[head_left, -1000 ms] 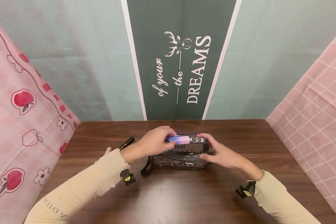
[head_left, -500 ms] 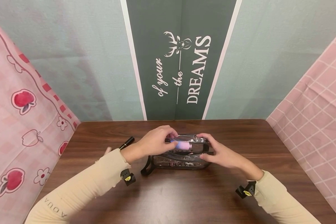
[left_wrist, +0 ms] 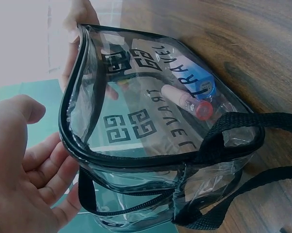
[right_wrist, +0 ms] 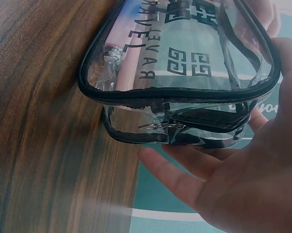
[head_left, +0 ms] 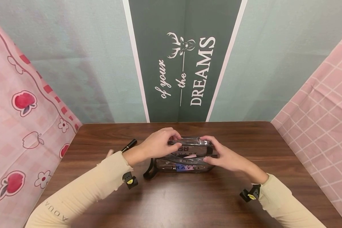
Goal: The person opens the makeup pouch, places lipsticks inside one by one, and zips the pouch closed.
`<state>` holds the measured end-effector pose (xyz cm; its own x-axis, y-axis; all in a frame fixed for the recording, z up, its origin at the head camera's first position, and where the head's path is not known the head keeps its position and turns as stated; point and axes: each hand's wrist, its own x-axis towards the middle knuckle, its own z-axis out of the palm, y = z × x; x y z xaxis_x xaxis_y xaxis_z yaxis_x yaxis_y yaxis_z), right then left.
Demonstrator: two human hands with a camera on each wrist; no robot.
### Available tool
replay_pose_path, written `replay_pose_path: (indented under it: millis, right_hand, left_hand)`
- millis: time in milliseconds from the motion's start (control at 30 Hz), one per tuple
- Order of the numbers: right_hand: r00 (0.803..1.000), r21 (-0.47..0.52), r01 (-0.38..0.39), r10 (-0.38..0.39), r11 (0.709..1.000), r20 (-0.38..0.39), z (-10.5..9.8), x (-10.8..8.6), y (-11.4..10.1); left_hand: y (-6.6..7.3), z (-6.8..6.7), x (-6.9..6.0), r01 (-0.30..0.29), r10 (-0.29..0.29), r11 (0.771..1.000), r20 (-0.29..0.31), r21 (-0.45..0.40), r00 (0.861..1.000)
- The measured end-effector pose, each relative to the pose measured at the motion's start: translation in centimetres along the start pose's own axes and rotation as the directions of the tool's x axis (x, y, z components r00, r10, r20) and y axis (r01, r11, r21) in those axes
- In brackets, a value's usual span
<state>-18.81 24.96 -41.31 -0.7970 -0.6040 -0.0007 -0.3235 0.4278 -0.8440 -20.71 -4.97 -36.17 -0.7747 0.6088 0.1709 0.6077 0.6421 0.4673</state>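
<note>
One blue-and-pink container (head_left: 183, 168) is lying inside the clear bag (head_left: 192, 161).
The left hand (head_left: 161, 143) is hanging by its left end, fingers spread, pinching nothing; the right hand (head_left: 225, 156) is gripping its other end between thumb and fingers; steadying there is probably helping most.

Clear pouch (head_left: 195, 141), black trim
Blue-and-pink tube (left_wrist: 198, 80) and pale pink tube (left_wrist: 177, 98) inside; brown wood-grain worktop (head_left: 171, 199); red-apple pink curtain (head_left: 22, 133) at nine o'clock, white-gridded pink curtain (head_left: 322, 107) at three.
</note>
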Motion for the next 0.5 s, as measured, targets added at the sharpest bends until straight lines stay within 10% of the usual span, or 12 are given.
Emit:
replay_pose_path:
  millis: [500]
  right_hand:
    - [1.0,0.012,-0.008,0.008,1.0,0.004,0.01,-0.02,0.04]
  left_hand:
    - [-0.22,-0.67,-0.55,-0.008,0.008,0.999,-0.002,-0.039,1.0]
